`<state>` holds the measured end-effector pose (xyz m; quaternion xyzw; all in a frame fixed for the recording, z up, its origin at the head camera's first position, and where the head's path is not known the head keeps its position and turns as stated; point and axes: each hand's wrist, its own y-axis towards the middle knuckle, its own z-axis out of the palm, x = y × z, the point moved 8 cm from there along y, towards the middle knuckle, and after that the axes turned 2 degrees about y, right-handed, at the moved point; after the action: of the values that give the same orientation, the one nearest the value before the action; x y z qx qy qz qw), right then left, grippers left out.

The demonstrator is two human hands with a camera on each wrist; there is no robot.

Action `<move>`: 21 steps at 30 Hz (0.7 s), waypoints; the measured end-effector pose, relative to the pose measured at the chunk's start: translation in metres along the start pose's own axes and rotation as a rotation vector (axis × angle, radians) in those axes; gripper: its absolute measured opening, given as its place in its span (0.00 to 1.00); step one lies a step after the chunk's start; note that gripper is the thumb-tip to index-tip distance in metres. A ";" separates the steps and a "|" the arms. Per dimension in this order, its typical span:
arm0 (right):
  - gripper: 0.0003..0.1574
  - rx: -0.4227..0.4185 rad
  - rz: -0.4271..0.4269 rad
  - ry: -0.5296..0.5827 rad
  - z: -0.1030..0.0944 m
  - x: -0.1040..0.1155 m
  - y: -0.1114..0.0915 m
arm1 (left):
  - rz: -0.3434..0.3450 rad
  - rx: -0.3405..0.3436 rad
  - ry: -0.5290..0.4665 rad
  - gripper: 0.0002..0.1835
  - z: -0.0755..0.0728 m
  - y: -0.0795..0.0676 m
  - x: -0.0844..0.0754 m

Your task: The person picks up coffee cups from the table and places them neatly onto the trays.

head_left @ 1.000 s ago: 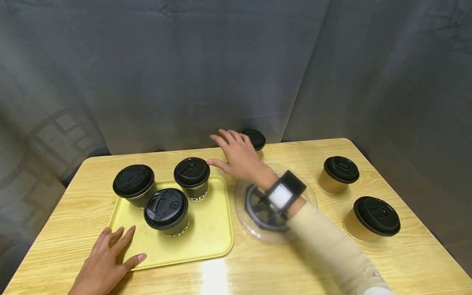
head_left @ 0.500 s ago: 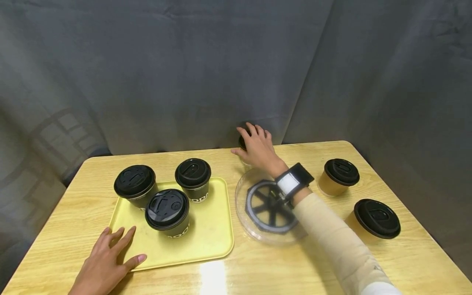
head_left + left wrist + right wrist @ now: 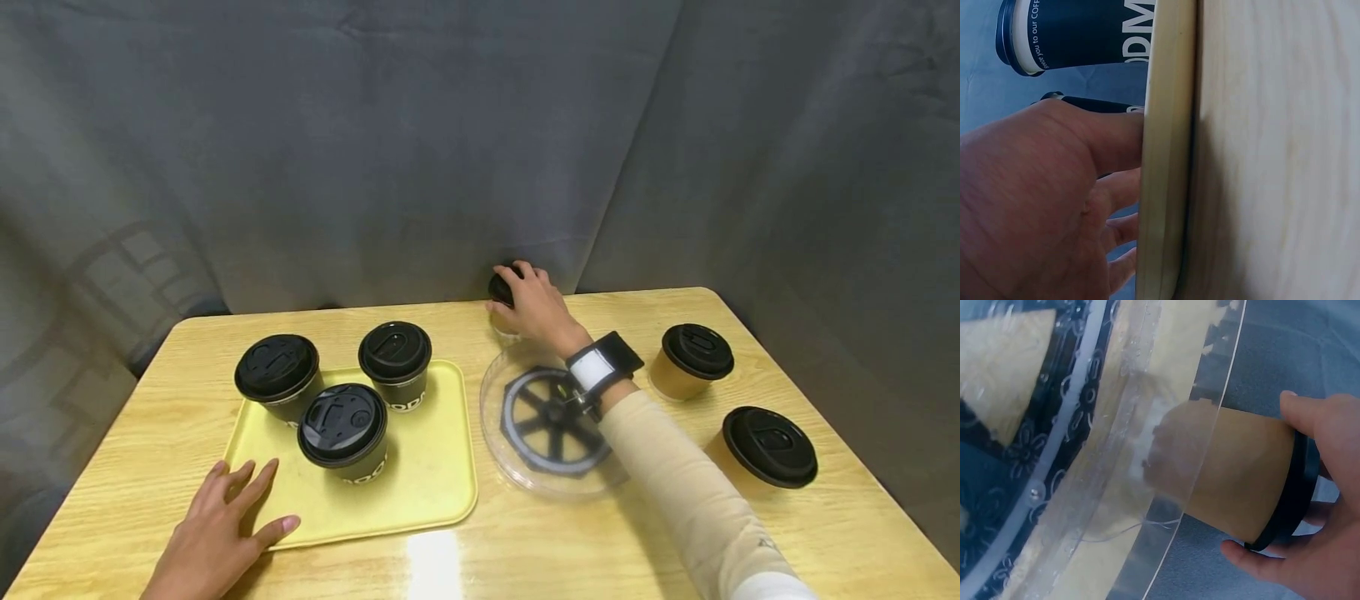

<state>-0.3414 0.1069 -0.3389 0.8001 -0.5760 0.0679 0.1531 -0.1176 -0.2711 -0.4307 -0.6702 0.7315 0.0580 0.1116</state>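
My right hand [image 3: 542,312] reaches to the back edge of the table and grips a tan paper cup with a black lid. In the right wrist view, thumb and fingers curl round the lid of this cup [image 3: 1247,469], which stands behind a clear plastic rim. My left hand [image 3: 213,533] lies with spread fingers on the front left corner of a yellow tray [image 3: 420,492]. On the tray are three dark printed cups with black lids: one back left [image 3: 277,367], one nearer the front [image 3: 341,425], one back right [image 3: 395,354].
Right of the tray sits a round clear plastic turntable [image 3: 517,467] with a dark spoked wheel, below my right forearm. Two more tan cups with black lids, one farther back [image 3: 678,375] and one nearer [image 3: 768,446], stand at the right. Grey curtain [image 3: 420,150] hangs behind the table.
My right hand has moved right and away from the back right dark cup to the tan cup at the back, and its fingers have closed round the lid. The left hand has stayed put.
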 end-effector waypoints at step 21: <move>0.41 -0.066 0.017 0.010 -0.012 -0.008 -0.006 | 0.004 0.001 -0.013 0.47 0.002 0.003 0.001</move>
<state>-0.3376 0.1197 -0.3306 0.7895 -0.5839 0.0540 0.1815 -0.1208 -0.2713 -0.4332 -0.6683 0.7321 0.0625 0.1167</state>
